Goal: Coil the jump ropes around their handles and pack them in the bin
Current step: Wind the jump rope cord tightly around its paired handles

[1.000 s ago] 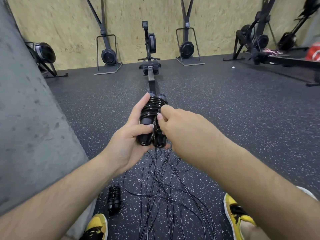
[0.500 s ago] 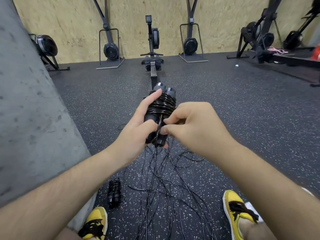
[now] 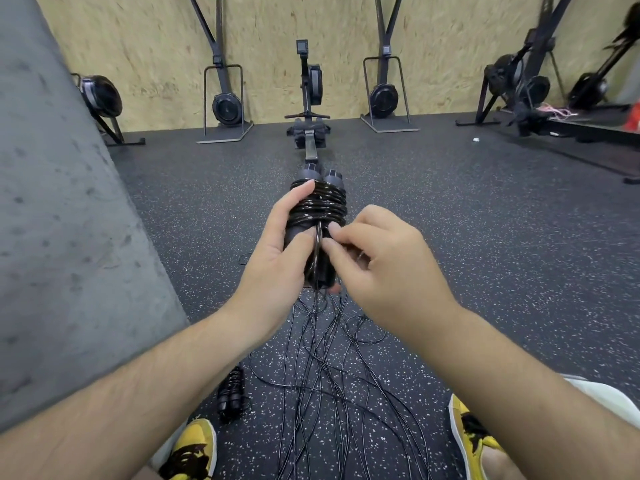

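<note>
Two black handles (image 3: pixel 313 173) sit side by side, held up in mid-air above the floor, and glossy black cord (image 3: pixel 318 206) is wound round their upper half in tight, shiny turns, with both caps poking out above the coil. One strand drops straight down the front of the pair, right between the hands. Left hand (image 3: pixel 273 261) has the bundle clamped: fingers curled round from the left side, one fingertip up on the top turns, thumb laid across the bare lower part. Right hand (image 3: pixel 384 268) comes in from the other side, thumb and forefinger pinching that down-running strand against the handles, other fingers curled in behind. Below them, loose ropes (image 3: pixel 332 393) sprawl in a long tangle over the speckled rubber floor (image 3: pixel 485 254) between two yellow shoes (image 3: pixel 194 452), and a coiled rope (image 3: pixel 231 398), already wound, lies just beside the left shoe.
</note>
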The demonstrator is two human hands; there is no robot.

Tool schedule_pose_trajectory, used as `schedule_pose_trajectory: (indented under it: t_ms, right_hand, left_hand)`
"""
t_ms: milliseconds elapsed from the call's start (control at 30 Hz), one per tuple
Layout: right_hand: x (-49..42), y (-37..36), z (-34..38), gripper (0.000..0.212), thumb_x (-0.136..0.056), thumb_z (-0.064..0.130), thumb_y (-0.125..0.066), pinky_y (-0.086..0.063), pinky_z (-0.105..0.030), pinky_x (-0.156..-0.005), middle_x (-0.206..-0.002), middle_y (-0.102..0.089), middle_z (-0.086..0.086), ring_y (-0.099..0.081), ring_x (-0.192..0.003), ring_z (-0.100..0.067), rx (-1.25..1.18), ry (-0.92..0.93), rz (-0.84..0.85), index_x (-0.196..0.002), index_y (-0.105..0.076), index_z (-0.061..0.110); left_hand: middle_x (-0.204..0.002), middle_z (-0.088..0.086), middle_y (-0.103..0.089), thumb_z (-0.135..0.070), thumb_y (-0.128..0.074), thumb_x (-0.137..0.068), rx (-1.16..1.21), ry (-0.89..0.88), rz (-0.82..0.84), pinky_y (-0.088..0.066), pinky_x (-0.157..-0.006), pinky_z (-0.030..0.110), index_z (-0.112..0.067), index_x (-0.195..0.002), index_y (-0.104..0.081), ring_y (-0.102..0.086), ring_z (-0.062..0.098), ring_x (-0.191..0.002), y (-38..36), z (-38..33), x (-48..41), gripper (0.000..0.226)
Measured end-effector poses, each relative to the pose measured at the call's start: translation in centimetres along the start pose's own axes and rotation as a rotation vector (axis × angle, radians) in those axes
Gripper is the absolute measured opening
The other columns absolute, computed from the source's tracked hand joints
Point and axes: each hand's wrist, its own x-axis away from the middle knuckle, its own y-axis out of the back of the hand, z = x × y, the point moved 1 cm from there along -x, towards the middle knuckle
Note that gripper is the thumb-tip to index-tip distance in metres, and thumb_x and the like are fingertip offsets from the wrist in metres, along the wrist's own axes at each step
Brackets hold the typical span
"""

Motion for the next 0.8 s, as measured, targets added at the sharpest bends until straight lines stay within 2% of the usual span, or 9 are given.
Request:
schedule_pose_trajectory:
  t_ms: [100,167,233,333,400,500,600,700,800]
  right_hand:
    - [-0.3,0.3,-0.4,0.020,-0.090,0.027,-0.065,-0.049,-0.034,-0.064,-0.080,-0.056,0.001,-0.053,-0.066,-0.009,0.044,0.063,0.001,-0.086,-0.073,0.009]
    - [-0.3,0.2,-0.4,0.024,-0.092,0.027,-0.061,-0.048,-0.036,-0.059,-0.078,-0.054,-0.001,-0.053,-0.063,-0.017,0.074,0.106,0.009,-0.079,-0.069,0.008]
    - [-0.2,0.0,-0.3,0.027,-0.093,0.024,-0.059,-0.046,-0.038,-0.056,-0.077,-0.053,-0.004,-0.052,-0.060,-0.024,0.111,0.150,0.012,-0.075,-0.065,0.006]
    - [-0.2,-0.3,-0.2,0.025,-0.093,0.019,-0.060,-0.042,-0.036,-0.055,-0.076,-0.052,-0.007,-0.050,-0.057,-0.026,0.166,0.195,-0.028,-0.072,-0.062,0.005]
    - [-0.2,-0.4,-0.1,0.023,-0.092,0.017,-0.059,-0.039,-0.033,-0.054,-0.076,-0.052,-0.009,-0.050,-0.057,-0.028,0.205,0.228,-0.060,-0.071,-0.059,0.005]
    - [-0.2,-0.4,-0.1,0.022,-0.092,0.015,-0.056,-0.041,-0.034,-0.053,-0.074,-0.052,-0.009,-0.050,-0.057,-0.028,0.228,0.239,-0.109,-0.071,-0.056,0.007]
    - [-0.3,-0.5,-0.1,0.021,-0.091,0.015,-0.059,-0.038,-0.034,-0.053,-0.073,-0.050,-0.005,-0.050,-0.056,-0.026,0.229,0.164,-0.155,-0.072,-0.051,0.011]
    - [-0.3,-0.8,0.0,0.030,-0.090,0.015,-0.064,-0.034,-0.032,-0.056,-0.073,-0.043,0.005,-0.044,-0.058,-0.019,0.160,0.031,-0.192,-0.075,-0.039,0.021]
    - [-0.3,-1.1,-0.4,0.024,-0.093,0.019,-0.064,-0.045,-0.035,-0.062,-0.076,-0.049,0.007,-0.050,-0.065,-0.014,-0.024,-0.116,-0.139,-0.078,-0.046,0.015]
  left_hand:
    - [-0.122,-0.002,-0.070,-0.004,-0.045,-0.104,-0.029,-0.025,-0.021,-0.059,-0.070,0.040,-0.042,-0.135,-0.053,-0.069,0.020,-0.092,-0.1,0.1,-0.1,0.049]
    - [-0.122,-0.003,-0.070,-0.004,-0.045,-0.102,-0.054,-0.037,-0.007,-0.059,-0.073,0.036,-0.043,-0.133,-0.054,-0.068,0.018,-0.099,0.0,0.0,0.0,0.050]
    - [-0.123,-0.002,-0.070,-0.008,-0.044,-0.094,-0.021,-0.021,0.014,-0.057,-0.076,0.032,-0.041,-0.130,-0.057,-0.066,0.017,-0.105,0.2,-0.2,0.1,0.051]
    - [-0.128,0.004,-0.066,-0.009,-0.040,-0.081,0.007,-0.011,0.039,-0.055,-0.078,0.035,-0.036,-0.130,-0.058,-0.063,0.021,-0.110,0.3,-0.2,0.3,0.058]
    - [-0.128,0.005,-0.064,-0.008,-0.041,-0.078,0.011,-0.020,0.035,-0.055,-0.074,0.035,-0.037,-0.126,-0.059,-0.064,0.020,-0.105,0.1,0.0,0.5,0.058]
    - [-0.117,0.004,-0.067,-0.006,-0.041,-0.077,0.052,-0.039,0.036,-0.055,-0.063,0.027,-0.036,-0.118,-0.061,-0.068,0.012,-0.088,-0.7,0.0,0.9,0.054]
    - [-0.118,0.005,-0.066,-0.006,-0.042,-0.077,0.075,-0.054,0.026,-0.054,-0.059,0.024,-0.037,-0.114,-0.063,-0.067,0.010,-0.088,-1.3,0.0,1.0,0.053]
    - [-0.118,0.004,-0.067,-0.006,-0.043,-0.078,0.086,-0.045,0.014,-0.053,-0.058,0.025,-0.040,-0.111,-0.065,-0.067,0.011,-0.087,-1.5,-0.1,0.9,0.052]
    - [-0.118,0.005,-0.067,-0.007,-0.042,-0.077,0.078,-0.016,0.010,-0.054,-0.061,0.029,-0.039,-0.113,-0.063,-0.068,0.015,-0.085,-1.0,0.0,0.5,0.053]
